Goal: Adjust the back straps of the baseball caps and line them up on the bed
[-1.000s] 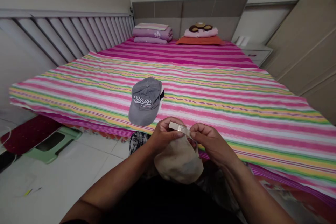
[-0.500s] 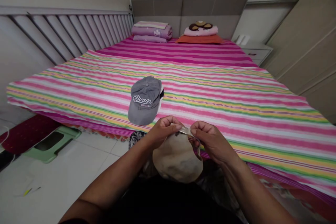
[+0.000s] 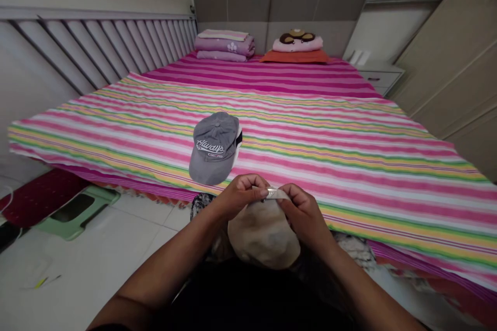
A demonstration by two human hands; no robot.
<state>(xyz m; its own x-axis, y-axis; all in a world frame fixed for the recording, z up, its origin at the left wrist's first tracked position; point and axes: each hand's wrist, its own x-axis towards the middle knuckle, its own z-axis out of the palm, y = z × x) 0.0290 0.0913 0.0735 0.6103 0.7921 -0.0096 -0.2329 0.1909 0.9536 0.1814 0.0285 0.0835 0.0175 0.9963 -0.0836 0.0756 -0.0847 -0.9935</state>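
A beige cap (image 3: pixel 264 235) hangs in front of me, low over my lap, its crown facing me. My left hand (image 3: pixel 245 194) pinches the cap's back strap beside a small metal buckle (image 3: pixel 271 193). On the other side of the buckle, my right hand (image 3: pixel 301 206) grips the same strap between thumb and fingers; part of the cap's edge is hidden behind it. Just beyond my left hand, a grey cap (image 3: pixel 215 147) with white "Always" lettering lies on the bed, with a white part showing under its right side.
A striped sheet (image 3: pixel 349 145) covers the bed. Folded purple bedding (image 3: pixel 225 47) and a pink and orange pile (image 3: pixel 297 46) lie by the headboard (image 3: pixel 318 10). A green stool (image 3: pixel 77 214) stands on the floor at left. White railing (image 3: pixel 104 46) runs along the bed's left side.
My right hand has shifted slightly left and down along the strap, turning inward, so more of the strap shows by the buckle. My left hand stays almost in place.
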